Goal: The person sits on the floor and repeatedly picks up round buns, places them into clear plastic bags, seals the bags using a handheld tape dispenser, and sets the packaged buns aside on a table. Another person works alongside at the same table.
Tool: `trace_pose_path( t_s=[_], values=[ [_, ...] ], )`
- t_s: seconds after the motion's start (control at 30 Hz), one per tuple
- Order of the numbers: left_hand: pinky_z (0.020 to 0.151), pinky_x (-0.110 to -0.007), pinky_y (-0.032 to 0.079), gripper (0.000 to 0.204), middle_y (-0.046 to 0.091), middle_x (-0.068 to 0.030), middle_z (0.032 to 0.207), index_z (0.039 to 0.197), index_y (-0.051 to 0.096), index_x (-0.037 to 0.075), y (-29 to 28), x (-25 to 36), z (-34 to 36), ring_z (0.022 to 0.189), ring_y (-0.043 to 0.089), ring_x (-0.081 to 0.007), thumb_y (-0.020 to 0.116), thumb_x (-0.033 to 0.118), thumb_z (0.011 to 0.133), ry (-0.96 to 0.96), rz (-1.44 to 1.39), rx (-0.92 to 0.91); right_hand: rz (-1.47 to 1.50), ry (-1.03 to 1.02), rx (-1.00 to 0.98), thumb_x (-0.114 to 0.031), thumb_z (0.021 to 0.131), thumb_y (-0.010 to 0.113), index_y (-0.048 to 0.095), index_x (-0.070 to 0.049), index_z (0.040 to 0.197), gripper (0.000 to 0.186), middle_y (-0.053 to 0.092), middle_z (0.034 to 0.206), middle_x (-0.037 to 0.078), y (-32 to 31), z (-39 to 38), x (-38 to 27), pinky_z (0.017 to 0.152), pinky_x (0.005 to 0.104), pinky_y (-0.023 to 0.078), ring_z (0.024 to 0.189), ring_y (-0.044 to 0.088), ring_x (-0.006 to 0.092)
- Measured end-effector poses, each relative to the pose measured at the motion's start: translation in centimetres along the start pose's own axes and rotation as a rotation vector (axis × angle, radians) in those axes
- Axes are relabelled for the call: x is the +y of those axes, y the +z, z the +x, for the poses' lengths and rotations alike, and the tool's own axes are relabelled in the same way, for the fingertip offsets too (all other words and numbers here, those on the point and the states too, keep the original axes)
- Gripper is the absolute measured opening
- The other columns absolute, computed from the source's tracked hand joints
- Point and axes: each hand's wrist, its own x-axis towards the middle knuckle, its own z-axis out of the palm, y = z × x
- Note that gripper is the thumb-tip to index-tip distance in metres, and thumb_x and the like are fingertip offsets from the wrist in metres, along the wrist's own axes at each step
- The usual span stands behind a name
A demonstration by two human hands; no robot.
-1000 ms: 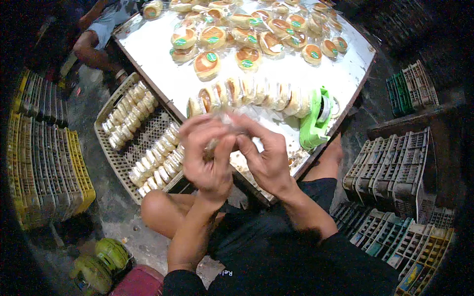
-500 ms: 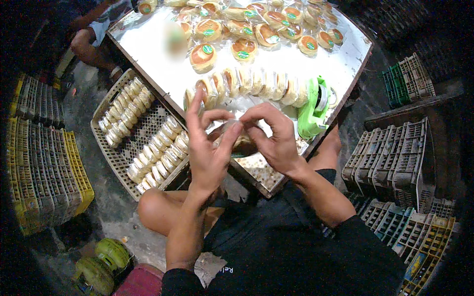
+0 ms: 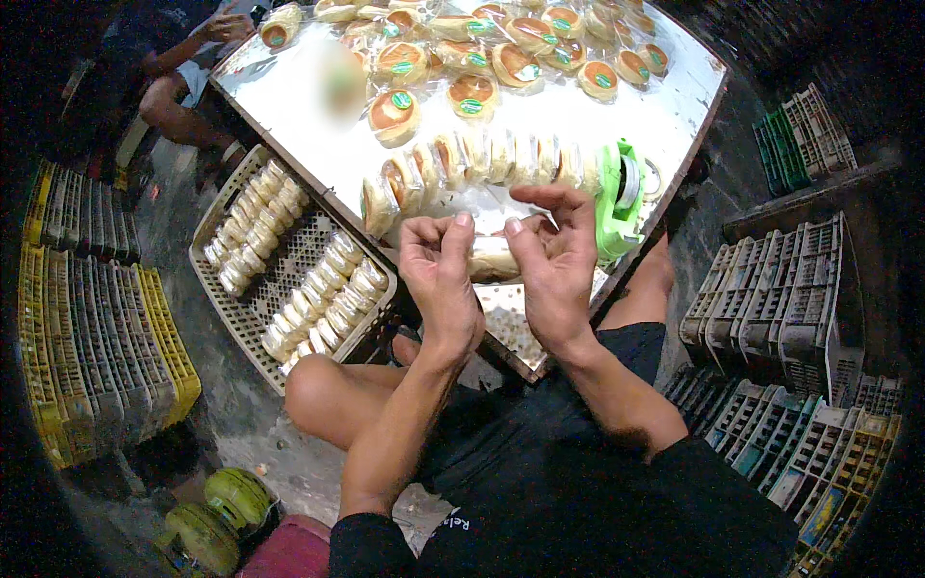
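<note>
Between my two hands is a round bun in clear wrapping (image 3: 492,260), held over the near corner of the table. My left hand (image 3: 441,279) pinches its wrapper on the left, thumb laid along the top. On the other side my right hand (image 3: 561,265) grips it between thumb and curled fingers, with the index finger raised. Just beyond, a curved row of wrapped buns (image 3: 472,162) stands on edge. A green tape dispenser (image 3: 609,207) sits at the right end of that row. My fingers partly cover the held bun.
More wrapped buns with green labels (image 3: 472,96) lie heaped at the far side of the white table (image 3: 289,106). A plastic crate (image 3: 279,159) holding rows of packed buns stands left. Stacked crates (image 3: 106,337) rise farther left, and others (image 3: 771,289) at right. Another person's hand (image 3: 226,27) shows far left.
My left hand's raised fingers have folded in, and its thumb now lies along the wrapper. The right thumb has moved up on top, its index finger lifted. The bun stays held.
</note>
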Motion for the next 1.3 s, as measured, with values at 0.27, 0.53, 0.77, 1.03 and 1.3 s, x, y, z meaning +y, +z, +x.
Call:
trace_pose_path(
  t_s=[0.27, 0.53, 0.77, 1.03, 1.3],
  values=[
    [0.072, -0.021, 0.039, 0.030, 0.047, -0.0004, 0.083, 0.093, 0.037, 0.009, -0.4, -1.4, 1.8, 0.075, 0.043, -0.0066, 0.062, -0.004, 0.084, 0.199, 0.158, -0.020, -1.135, 0.158, 0.296, -0.036, 0.086, 0.063, 0.062, -0.001, 0.110, 0.042, 0.057, 0.115, 0.022, -17.3, 3.2, 5.0, 0.093, 0.0424, 0.042, 0.105, 0.057, 0.0347],
    [0.073, -0.022, 0.041, 0.028, 0.050, -0.0018, 0.084, 0.095, 0.038, 0.008, -0.8, -2.2, 2.4, 0.076, 0.046, -0.0075, 0.062, -0.004, 0.085, 0.193, 0.255, -0.013, -0.979, -0.025, 0.343, -0.031, 0.088, 0.061, 0.067, 0.004, 0.082, 0.036, 0.060, 0.091, 0.016, -17.8, 4.8, 5.9, 0.082, 0.0371, 0.044, 0.083, 0.057, 0.0273],
    [0.073, -0.022, 0.040, 0.024, 0.049, -0.0011, 0.083, 0.092, 0.040, 0.007, -1.0, -3.0, 2.5, 0.076, 0.045, -0.0077, 0.062, -0.001, 0.085, 0.186, 0.318, -0.010, -1.023, 0.102, 0.336, -0.034, 0.088, 0.058, 0.070, -0.004, 0.096, 0.034, 0.061, 0.107, 0.020, -18.6, 3.3, 6.3, 0.093, 0.0397, 0.042, 0.104, 0.057, 0.0336],
    [0.073, -0.022, 0.040, 0.023, 0.047, -0.0004, 0.081, 0.093, 0.041, 0.005, -2.0, -3.1, 3.1, 0.075, 0.044, -0.0084, 0.063, 0.001, 0.085, 0.252, 0.360, -0.009, -1.243, 0.333, 0.203, -0.037, 0.082, 0.064, 0.072, 0.001, 0.091, 0.040, 0.068, 0.073, 0.019, -16.2, 6.1, 6.6, 0.070, 0.0390, 0.049, 0.069, 0.066, 0.0284],
    [0.074, -0.027, 0.042, 0.023, 0.047, -0.0022, 0.080, 0.091, 0.042, 0.004, -1.0, -3.3, 2.1, 0.075, 0.046, -0.0112, 0.063, 0.003, 0.083, 0.192, 0.403, -0.058, -1.078, 0.556, 0.417, -0.044, 0.077, 0.067, 0.074, -0.010, 0.095, 0.040, 0.070, 0.099, 0.016, -14.3, 7.0, 4.5, 0.091, 0.0423, 0.046, 0.097, 0.065, 0.0315]
  ],
)
